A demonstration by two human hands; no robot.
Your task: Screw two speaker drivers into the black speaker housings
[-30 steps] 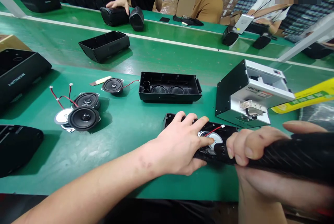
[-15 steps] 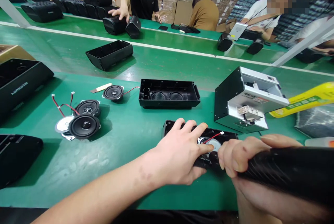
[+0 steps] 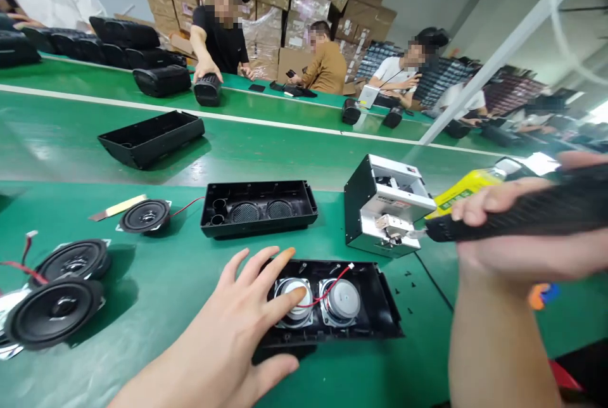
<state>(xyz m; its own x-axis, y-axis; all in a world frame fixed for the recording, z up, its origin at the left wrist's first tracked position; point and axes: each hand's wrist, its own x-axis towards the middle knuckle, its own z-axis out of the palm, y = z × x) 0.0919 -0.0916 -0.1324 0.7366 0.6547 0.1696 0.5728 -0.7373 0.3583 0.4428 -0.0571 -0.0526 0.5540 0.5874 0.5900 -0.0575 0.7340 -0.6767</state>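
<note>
My left hand (image 3: pixel 237 313) is spread over the left end of a black speaker housing (image 3: pixel 380 306), its index finger across one of two speaker drivers (image 3: pixel 342 301) seated inside. A red wire (image 3: pixel 327 287) with a white plug lies over both drivers. In my right hand (image 3: pixel 479 205) is a black electric screwdriver (image 3: pixel 441 229), held level. Its tip is at the front of a silver and black screw feeder (image 3: pixel 360 215); whether it touches cannot be made out. Several small dark screws (image 3: pixel 409 284) lie right of the housing.
Behind sits another open housing (image 3: pixel 259 230), wired to a loose driver (image 3: pixel 145 215). More drivers (image 3: pixel 54 313) lie at the left, near a flat-bladed tool (image 3: pixel 126 205). Another shell (image 3: pixel 152 139) stands farther back. A yellow bottle (image 3: pixel 468 189) is behind the screwdriver. Co-workers (image 3: pixel 221 34) sit across the bench.
My right hand has lifted the screwdriver from the housing to the screw feeder. My left hand has shifted left on the housing, uncovering both drivers. The view has turned right.
</note>
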